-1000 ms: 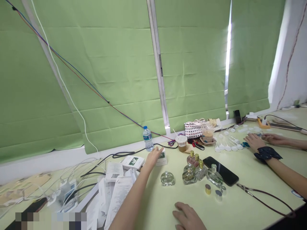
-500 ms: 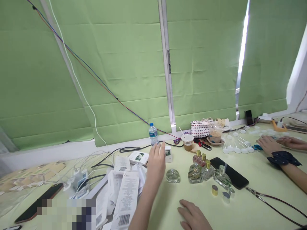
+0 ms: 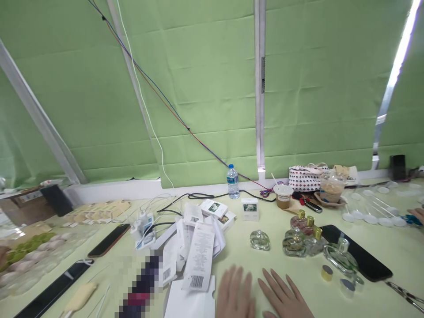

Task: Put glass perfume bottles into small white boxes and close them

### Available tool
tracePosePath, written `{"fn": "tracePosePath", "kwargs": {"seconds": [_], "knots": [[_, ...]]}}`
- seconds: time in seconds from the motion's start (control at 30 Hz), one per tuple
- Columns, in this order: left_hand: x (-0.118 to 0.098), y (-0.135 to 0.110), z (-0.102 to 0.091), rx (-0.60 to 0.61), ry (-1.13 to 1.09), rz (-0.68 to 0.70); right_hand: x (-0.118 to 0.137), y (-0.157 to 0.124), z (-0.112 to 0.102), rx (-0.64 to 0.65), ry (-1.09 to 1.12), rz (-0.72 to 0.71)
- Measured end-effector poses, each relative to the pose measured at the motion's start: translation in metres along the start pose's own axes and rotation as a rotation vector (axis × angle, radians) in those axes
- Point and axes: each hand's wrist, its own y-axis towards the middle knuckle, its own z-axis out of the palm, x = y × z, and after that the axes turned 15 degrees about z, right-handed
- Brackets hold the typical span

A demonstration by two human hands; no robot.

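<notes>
Low in the head view, my left hand (image 3: 234, 293) is slightly blurred, its fingers stretched forward beside white folded cartons (image 3: 198, 251). Next to it, my right hand (image 3: 285, 295) lies palm down on the pale table, fingers spread. Neither hand holds anything. Beyond them sits a capless clear glass perfume bottle (image 3: 260, 240), and behind it a small white box (image 3: 250, 210) with a flower picture stands upright. Several more perfume bottles (image 3: 294, 244), some with gold necks, cluster to the right. A gold cap (image 3: 326, 272) and a silver cap (image 3: 347, 287) lie nearer me.
A water bottle (image 3: 233, 182), an iced drink cup (image 3: 283, 195) and a patterned pouch (image 3: 306, 177) stand along the back. A black phone (image 3: 359, 254) lies right of the bottles. White chargers (image 3: 145, 229) with cables are at left. Another person's hand (image 3: 418, 215) shows at the right edge.
My left hand has drawn back from the small white box toward me, leaving the box standing. My right hand has spread its fingers. The view has swung left.
</notes>
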Motion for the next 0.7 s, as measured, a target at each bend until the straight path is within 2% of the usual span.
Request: {"fn": "tracePosePath", "kwargs": {"seconds": [0.07,0.2,0.27,0.37,0.43,0.5,0.6,0.7], "knots": [[0.024,0.012,-0.022,0.031,0.128,-0.17,-0.001,0.001,-0.001,0.006,0.004,-0.005],[0.071,0.029,-0.057,0.209,0.338,-0.554,-0.003,-0.001,0.001,0.097,0.095,0.055],[0.086,0.031,-0.065,0.353,0.297,-0.717,-0.003,-0.002,0.002,0.137,0.131,0.083],[0.098,0.032,-0.071,0.474,0.023,-0.95,-0.002,-0.002,0.001,0.153,0.132,0.083],[0.103,0.033,-0.073,0.433,-0.177,-1.075,-0.002,-0.003,0.002,0.167,0.15,0.098],[0.106,0.036,-0.077,0.317,-0.257,-1.142,-0.002,-0.004,0.002,0.195,0.183,0.126],[0.102,0.042,-0.084,0.1,-0.22,-1.155,-0.001,-0.005,0.002,0.236,0.204,0.151],[0.084,0.044,-0.085,-0.082,-0.314,-1.115,-0.001,-0.003,-0.004,0.276,0.204,0.153]]}}
